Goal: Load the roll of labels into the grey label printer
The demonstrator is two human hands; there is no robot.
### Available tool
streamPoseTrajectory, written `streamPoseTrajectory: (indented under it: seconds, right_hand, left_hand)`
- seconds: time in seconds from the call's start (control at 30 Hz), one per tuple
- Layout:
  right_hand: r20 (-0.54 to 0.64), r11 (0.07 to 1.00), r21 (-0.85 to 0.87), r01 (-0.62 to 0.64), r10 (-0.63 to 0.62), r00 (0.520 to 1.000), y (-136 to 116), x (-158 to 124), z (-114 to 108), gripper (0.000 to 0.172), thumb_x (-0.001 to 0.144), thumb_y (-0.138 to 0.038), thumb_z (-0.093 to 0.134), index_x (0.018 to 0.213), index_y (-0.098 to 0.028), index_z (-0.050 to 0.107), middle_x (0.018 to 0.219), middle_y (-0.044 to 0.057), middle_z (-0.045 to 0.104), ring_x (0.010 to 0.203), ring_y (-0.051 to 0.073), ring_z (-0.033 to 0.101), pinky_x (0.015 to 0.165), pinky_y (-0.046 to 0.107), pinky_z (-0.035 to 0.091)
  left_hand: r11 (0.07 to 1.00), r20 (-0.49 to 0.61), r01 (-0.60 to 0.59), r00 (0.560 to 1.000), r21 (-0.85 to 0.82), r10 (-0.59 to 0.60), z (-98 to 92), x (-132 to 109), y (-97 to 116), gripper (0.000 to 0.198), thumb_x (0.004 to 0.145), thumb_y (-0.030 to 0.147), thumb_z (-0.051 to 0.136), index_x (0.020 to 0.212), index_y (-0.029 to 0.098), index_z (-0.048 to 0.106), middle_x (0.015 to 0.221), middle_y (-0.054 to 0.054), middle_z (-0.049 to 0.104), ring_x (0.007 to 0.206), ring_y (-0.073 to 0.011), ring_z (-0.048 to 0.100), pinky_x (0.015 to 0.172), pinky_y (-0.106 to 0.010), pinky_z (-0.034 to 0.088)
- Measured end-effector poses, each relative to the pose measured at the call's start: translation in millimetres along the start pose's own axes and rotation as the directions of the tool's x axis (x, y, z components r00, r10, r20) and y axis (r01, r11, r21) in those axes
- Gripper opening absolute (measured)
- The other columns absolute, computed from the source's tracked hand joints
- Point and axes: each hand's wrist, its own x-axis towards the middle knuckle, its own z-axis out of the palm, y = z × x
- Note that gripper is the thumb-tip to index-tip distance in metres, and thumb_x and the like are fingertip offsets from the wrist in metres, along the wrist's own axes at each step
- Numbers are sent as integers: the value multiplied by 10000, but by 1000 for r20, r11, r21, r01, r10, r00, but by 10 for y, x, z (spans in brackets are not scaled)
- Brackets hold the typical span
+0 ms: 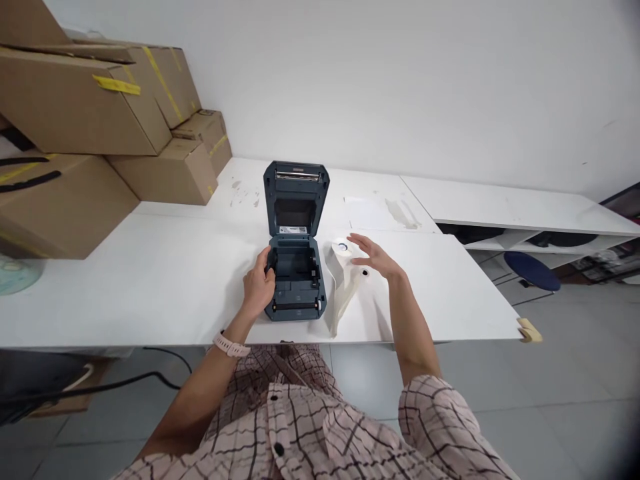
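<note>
A dark grey label printer (295,292) stands on the white table with its lid (296,193) raised, so the hollow inside and the front roller show. My left hand (259,285) grips the left side wall of the printer, fingers and thumb at its edge. To the right of the printer lies a white label roll (342,248) with a loose strip (344,300) trailing toward the table's front edge. Over the right side of this roll hovers my right hand (374,257), fingers apart and holding nothing. Close below it is a small white roll with a dark core (365,273).
Cardboard boxes (75,100) are stacked at the left, some with yellow tape. A sheet of paper (367,213) lies behind the rolls. The table (465,293) ends at a padded right corner (529,331). Beyond are a low shelf (530,213) and a blue stool (532,271).
</note>
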Motion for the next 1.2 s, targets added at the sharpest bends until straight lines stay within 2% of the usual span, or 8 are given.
streamPoseTrajectory:
  seconds: [0.17,0.4,0.53,0.67,0.73,0.83,1.03,1.2]
  right_hand:
    - [15,996,-56,-65,66,998,-75,424,259,801,467,-307,957,1214,-202,689,1260,107,726,1222,358,645,1101,528,485]
    - [19,993,32,110,-111,994,-521,312,512,650,856,-744,515,1253,-242,628,1211,121,745,1141,324,693,920,476,590]
    - [213,952,-148,267,-233,949,-1020,390,917,671,708,-614,809,1242,-237,655,1246,98,737,1154,341,686,983,479,557]
    - [465,664,-647,376,-48,884,-1258,561,1451,708,627,-468,897,1242,-198,672,1260,137,727,1170,404,676,984,505,531]
    - [479,521,-769,370,86,874,-1253,629,1638,720,673,-468,870,1286,-155,658,1275,188,721,1183,440,673,965,517,535]
    - [445,510,-799,320,142,884,-1185,629,1712,727,764,-487,821,1368,-132,627,1310,216,709,1213,445,670,972,516,537]
    - [436,591,-646,484,-236,869,-996,-62,1554,545,976,-395,637,1490,-227,566,1511,143,613,1385,377,579,1113,559,493]
    - [391,623,-618,480,-286,875,-730,-767,1753,580,1058,-521,505,1557,-225,503,1651,130,459,1556,347,395,1248,579,388]
  left_hand:
    - [1000,4,1,1000,-13,-1,10,-8,-4,635,951,155,447,1583,217,428,1431,-127,681,1393,-323,599,1150,-545,475]
    - [999,-20,-35,999,-42,34,37,-33,-7,657,928,148,444,1582,203,419,1364,-136,717,1364,-344,617,1122,-566,477]
    - [999,-21,-30,999,-41,29,27,-32,-2,663,909,128,446,1566,217,426,1439,-114,675,1355,-340,622,1129,-573,468]
    - [997,-19,-14,1000,-80,12,20,-32,-4,672,904,108,454,1561,246,423,1478,-97,653,1361,-319,620,1142,-551,467]
    - [994,-20,-13,1000,-110,11,17,-32,-6,667,913,112,461,1563,261,421,1486,-89,648,1372,-298,614,1158,-525,461]
    - [993,-7,-15,1000,-119,14,8,-34,-4,647,937,123,453,1572,240,408,1509,-106,626,1382,-289,608,1168,-518,456]
    - [988,-7,-12,1000,-151,11,2,-54,-6,609,961,144,447,1559,258,424,1525,-92,613,1408,-276,585,1187,-513,439]
    - [975,-17,-24,1000,-219,21,34,-40,-49,553,976,172,456,1524,242,470,1543,-93,596,1427,-256,567,1212,-468,426]
